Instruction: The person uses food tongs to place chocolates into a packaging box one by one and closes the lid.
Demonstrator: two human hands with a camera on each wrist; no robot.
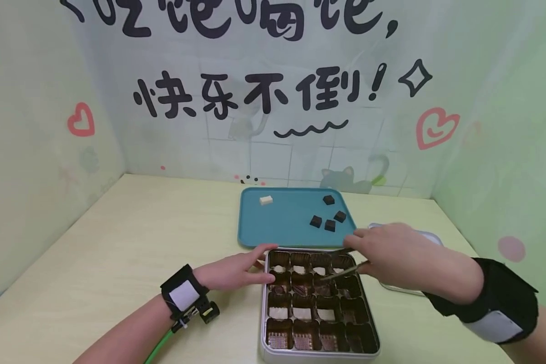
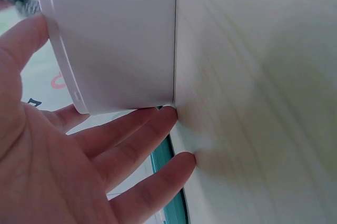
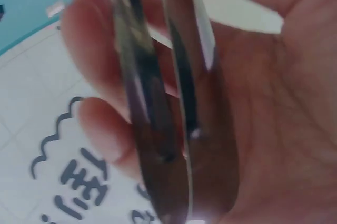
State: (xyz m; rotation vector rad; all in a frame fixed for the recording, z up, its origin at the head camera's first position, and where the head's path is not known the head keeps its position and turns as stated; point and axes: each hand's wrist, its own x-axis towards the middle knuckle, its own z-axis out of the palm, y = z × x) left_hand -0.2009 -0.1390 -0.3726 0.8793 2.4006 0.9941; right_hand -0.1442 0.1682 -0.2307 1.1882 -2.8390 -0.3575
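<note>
A square metal tin (image 1: 263, 328) with a brown divided insert stands before me; white, dark and ridged brown chocolates lie in many of its compartments. At its far left corner my left hand (image 1: 236, 270) rests against it, thumb at the left rim and fingers spread at the far wall. In the left wrist view those fingers look fairly straight against the tin's side (image 2: 113, 50). My right hand (image 1: 398, 258) grips metal tongs (image 1: 346, 272) over the tin's right side. Their tips reach the second row from the back, at a dark chocolate (image 1: 323, 289).
Behind the tin lies a blue tray (image 1: 277, 222) holding one white piece (image 1: 266, 200) and several dark cubes (image 1: 329, 225). A pale, silver-rimmed tray (image 1: 429, 236) is partly hidden under my right hand. Printed cloth walls (image 1: 273, 156) border the table (image 1: 141, 242).
</note>
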